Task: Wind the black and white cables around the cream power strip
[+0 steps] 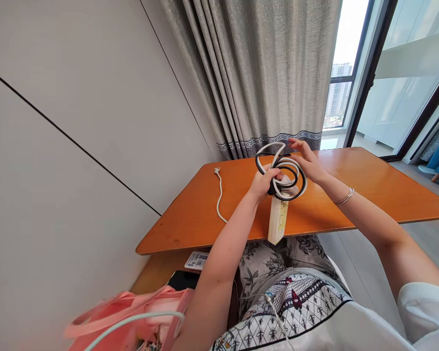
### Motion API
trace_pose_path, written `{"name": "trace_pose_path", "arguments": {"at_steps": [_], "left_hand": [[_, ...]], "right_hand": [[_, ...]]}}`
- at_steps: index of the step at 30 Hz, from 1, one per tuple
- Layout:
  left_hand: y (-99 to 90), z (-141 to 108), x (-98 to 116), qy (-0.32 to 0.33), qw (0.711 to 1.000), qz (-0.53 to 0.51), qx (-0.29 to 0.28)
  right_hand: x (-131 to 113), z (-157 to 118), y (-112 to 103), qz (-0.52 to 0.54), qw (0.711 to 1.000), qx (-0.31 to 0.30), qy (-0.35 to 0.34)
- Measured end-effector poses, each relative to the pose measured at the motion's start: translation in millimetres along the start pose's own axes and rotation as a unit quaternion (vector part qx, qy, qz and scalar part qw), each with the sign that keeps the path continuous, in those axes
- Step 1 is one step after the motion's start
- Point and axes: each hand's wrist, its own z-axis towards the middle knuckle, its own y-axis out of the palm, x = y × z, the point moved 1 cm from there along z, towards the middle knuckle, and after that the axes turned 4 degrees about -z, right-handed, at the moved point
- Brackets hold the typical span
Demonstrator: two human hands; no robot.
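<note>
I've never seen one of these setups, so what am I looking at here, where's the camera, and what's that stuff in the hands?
There's no machine here. These are a person's own bare hands, and the one picture comes from a camera worn on their head, looking forward and down.

The left hand grips coiled cords, black and white loops together. The right hand is at the other side of the coil, its fingers spread. Just below the coil is a cream-coloured power strip.

On the wooden table lies a white plug with its cord trailing toward the person. A pink bag sits at the lower left, and a grey curtain hangs behind the table.
</note>
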Motion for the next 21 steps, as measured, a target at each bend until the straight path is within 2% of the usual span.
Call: {"name": "trace_pose_path", "arguments": {"at_steps": [5, 8, 10, 12, 16, 21], "left_hand": [[1.4, 0.6, 5.4, -0.017, 1.000, 0.011, -0.013], [1.2, 1.6, 2.5, -0.009, 1.000, -0.003, -0.022], [-0.4, 3.2, -1.2, 0.007, 1.000, -0.005, -0.010], [-3.6, 5.1, -4.9, 0.028, 0.999, 0.015, 0.009], [-10.9, 7.0, -8.1, 0.026, 0.996, 0.084, 0.016], [-13.0, 6.1, -9.1, -0.033, 0.996, 0.081, -0.021]], "right_hand": [[-17.1, 17.1, -12.2, -0.042, 0.990, -0.123, -0.060], [-16.7, 12.9, -11.7, 0.040, 0.981, -0.190, -0.012], [-14.8, 4.4, -8.4, 0.105, 0.970, -0.218, 0.034], [-15.1, -4.5, -4.5, 0.123, 0.963, -0.232, 0.062], [-19.4, -13.1, 2.9, 0.076, 0.969, -0.218, 0.087], [-13.5, -16.3, 10.1, 0.019, 0.989, -0.094, 0.116]]}}
